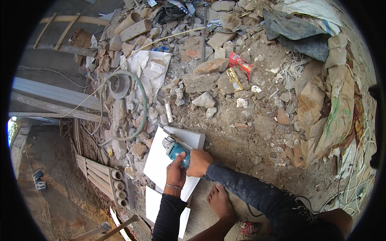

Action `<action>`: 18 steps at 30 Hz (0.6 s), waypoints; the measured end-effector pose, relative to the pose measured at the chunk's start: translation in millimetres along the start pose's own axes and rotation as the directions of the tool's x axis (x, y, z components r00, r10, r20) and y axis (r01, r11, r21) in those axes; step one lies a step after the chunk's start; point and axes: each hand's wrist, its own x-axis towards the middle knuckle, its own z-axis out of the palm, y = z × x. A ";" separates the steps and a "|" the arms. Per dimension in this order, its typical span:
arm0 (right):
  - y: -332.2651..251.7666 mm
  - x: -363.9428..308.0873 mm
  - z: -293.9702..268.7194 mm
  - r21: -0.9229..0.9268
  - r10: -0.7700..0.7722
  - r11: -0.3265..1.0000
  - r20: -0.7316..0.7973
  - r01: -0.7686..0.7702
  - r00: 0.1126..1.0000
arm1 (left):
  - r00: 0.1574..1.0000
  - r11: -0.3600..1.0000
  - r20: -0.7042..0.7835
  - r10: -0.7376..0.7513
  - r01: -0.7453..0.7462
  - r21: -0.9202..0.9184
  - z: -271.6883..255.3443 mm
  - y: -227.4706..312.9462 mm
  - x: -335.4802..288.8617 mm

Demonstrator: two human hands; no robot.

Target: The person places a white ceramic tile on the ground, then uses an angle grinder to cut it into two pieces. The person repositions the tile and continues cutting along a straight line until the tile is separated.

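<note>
A teal angle grinder (174,149) is held over a large white flat panel, its metal head pointing away from me to the upper left. My left hand (175,175) is closed on the near left side of the grinder's body, the thumb lying along it. From the right, my right hand (199,162) wraps around the body. The white panel (155,161) lies tilted on a pale slab (195,139), with the grinder's head close to its upper part. Whether the disc touches the panel I cannot tell. Another white piece (152,204) lies nearer to me.
My bare foot (220,203) is close beside the panel. Broken stones (201,82) and rubble cover the ground ahead. A greenish hose (143,100) curls at left, near several stacked tubes (98,176). Crumpled brown paper (335,104) and loose cables (360,176) lie at right.
</note>
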 end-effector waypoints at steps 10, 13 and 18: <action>-4.1 1.6 -2.5 -0.005 0.009 1.000 0.032 -0.009 0.999 | 1.000 0.999 0.027 0.009 -0.010 0.045 -10.3 -2.2 9.4; -1.8 4.9 0.9 0.002 0.011 1.000 0.041 -0.011 0.999 | 1.000 0.999 0.020 -0.001 0.000 0.050 -8.4 -1.3 7.8; 1.2 2.8 5.1 0.001 -0.004 1.000 -0.035 0.004 0.999 | 1.000 1.000 -0.022 -0.007 0.007 -0.007 -2.2 -0.9 1.9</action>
